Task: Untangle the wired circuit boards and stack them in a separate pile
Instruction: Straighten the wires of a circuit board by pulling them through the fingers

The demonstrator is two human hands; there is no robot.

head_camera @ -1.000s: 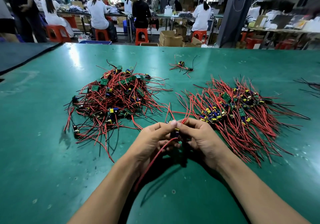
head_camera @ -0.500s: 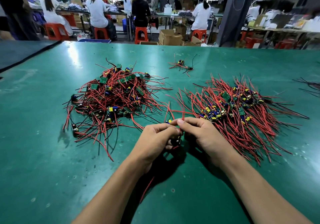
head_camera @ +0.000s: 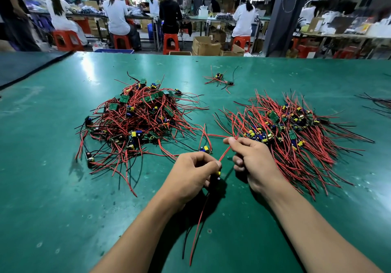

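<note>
- The left hand (head_camera: 193, 176) is curled tight round a small circuit board (head_camera: 219, 173). Only a yellow part peeks out by the fingertips, and its tail wires (head_camera: 197, 228) trail near across the green tabletop (head_camera: 53, 188).
- The right hand (head_camera: 254, 162) pinches a red lead (head_camera: 224, 155) between thumb and forefinger, with the other fingers loosely bent.
- That lead runs taut on a diagonal, near-left to far-right, from one hand to the other.
- The tangled heap (head_camera: 135, 120) sits far-left of the hands. A loose board (head_camera: 205, 149) lies just beyond the left knuckles, and it looks as if its wires run back to the heap.
- The sorted pile (head_camera: 296, 141) lies right, just beside the right hand, with its wires fanned mostly near-to-far.
- My read: the board goes right, and the right hand is the nearer one. It should land with its wires along the pile's lie.
</note>
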